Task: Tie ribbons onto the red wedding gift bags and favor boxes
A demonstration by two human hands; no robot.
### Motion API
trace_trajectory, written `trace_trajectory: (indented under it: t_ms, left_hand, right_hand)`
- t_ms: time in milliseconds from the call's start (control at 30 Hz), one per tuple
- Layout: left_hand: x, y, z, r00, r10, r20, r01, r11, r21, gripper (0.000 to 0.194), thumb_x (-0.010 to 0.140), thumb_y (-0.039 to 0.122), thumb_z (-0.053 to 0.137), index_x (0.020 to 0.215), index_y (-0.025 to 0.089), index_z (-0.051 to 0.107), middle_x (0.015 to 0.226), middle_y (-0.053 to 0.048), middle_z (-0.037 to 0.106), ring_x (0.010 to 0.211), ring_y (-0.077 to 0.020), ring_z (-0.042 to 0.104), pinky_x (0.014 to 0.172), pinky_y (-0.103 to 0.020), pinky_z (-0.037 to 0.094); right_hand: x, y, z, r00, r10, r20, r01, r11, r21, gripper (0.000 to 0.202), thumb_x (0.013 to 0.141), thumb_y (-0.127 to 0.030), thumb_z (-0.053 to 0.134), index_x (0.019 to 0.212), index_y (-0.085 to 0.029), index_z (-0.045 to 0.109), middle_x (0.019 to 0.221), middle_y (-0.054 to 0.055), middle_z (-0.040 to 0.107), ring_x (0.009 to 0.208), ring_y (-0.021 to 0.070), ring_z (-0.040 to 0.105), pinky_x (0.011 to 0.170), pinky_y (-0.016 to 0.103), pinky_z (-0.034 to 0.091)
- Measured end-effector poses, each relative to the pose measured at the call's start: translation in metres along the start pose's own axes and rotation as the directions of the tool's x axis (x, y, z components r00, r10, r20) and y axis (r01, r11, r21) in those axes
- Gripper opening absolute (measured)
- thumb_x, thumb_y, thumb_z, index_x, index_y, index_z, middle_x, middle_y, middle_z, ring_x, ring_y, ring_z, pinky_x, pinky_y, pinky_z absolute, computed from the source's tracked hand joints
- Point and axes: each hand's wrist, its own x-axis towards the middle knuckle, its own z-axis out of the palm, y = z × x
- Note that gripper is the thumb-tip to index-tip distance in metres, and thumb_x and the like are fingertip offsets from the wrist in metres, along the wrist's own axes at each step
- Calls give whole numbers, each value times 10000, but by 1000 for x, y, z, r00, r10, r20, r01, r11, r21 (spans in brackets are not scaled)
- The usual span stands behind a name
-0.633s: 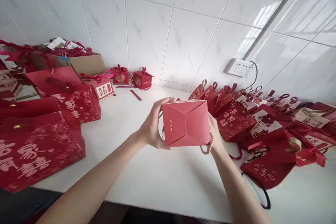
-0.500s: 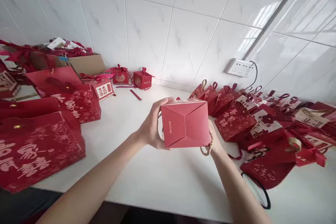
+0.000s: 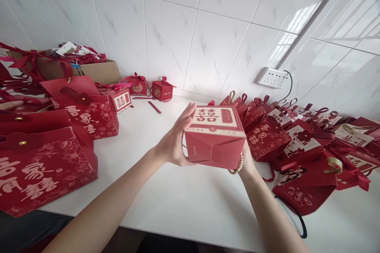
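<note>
Tipped since the earlier frame, the red box (image 3: 215,142) has swung its printed face up into sight, leaving its folded end foreshortened beneath. It is held above the desk (image 3: 166,205), near mid-view. The left hand (image 3: 176,140) spans the box's 9 o'clock side, fingers high, thumb low, moderately spread around it; the right hand (image 3: 248,160) has hold at 3 o'clock, fingertips hidden. The box looks like light, stiffish, smooth card that could dent, so flat palms on opposite walls should suit; the gold cord (image 3: 238,167) at 4 o'clock might snag. Desk surface shows around 6 o'clock down to the front edge, and at 10; red bags (image 3: 265,140) crowd 2 to 4.
</note>
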Motion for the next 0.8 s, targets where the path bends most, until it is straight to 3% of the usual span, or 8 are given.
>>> trace_trajectory:
  t_ms: [100, 167, 267, 367, 500, 800]
  left_hand:
    - [2, -1, -3, 993, 29, 117, -32, 999, 28, 1225, 605, 330, 795, 1482, 347, -59, 1559, -92, 153, 1437, -407, 107, 1047, -689, 347]
    - [3, 1, -3, 987, 43, 154, -46, 999, 13, 1220, 610, 323, 796, 1489, 311, -49, 1532, -125, 219, 1435, -410, 114, 1036, -693, 357]
    - [4, 3, 2, 990, 93, 105, -89, 995, -41, 1172, 618, 368, 806, 1495, 257, 36, 1516, -154, 242, 1426, -393, 180, 1071, -628, 366]
    - [5, 2, 6, 996, 86, 37, -82, 992, -95, 1044, 670, 359, 785, 1476, 283, 126, 1509, -148, 264, 1399, -364, 275, 1054, -580, 411]
    - [2, -2, 6, 996, 78, -45, -82, 992, -96, 902, 707, 304, 770, 1429, 299, 229, 1463, -157, 344, 1343, -336, 385, 1022, -551, 447]
    - [-2, 0, 3, 994, 8, -113, -14, 999, -50, 794, 699, 352, 775, 1355, 289, 332, 1353, -151, 429, 1285, -300, 453, 980, -491, 486]
  right_hand:
    - [-1, -5, 0, 999, -27, -45, 31, 995, 98, 231, 652, -455, 709, 708, -253, 612, 652, -22, 633, 601, 180, 618, 531, 295, 508]
    - [-1, -7, -1, 998, -22, -65, 32, 986, 162, 199, 624, -389, 727, 729, -256, 624, 656, -29, 642, 566, 172, 617, 519, 300, 515]
    - [0, -8, -2, 994, -18, -107, 42, 972, 231, 216, 557, -288, 738, 749, -262, 642, 660, -47, 653, 504, 139, 590, 481, 274, 509]
    - [0, -5, -4, 992, -21, -127, 51, 970, 238, 209, 538, -243, 731, 724, -259, 637, 648, -53, 654, 496, 136, 589, 516, 292, 532]
    - [0, 0, -5, 997, -43, -63, 57, 968, 246, 165, 583, -243, 733, 699, -255, 617, 636, -56, 640, 487, 138, 590, 606, 338, 555]
    - [-1, 3, -2, 999, 10, -35, -1, 969, 248, 198, 587, -262, 744, 756, -238, 644, 699, -35, 689, 525, 154, 631, 647, 345, 570]
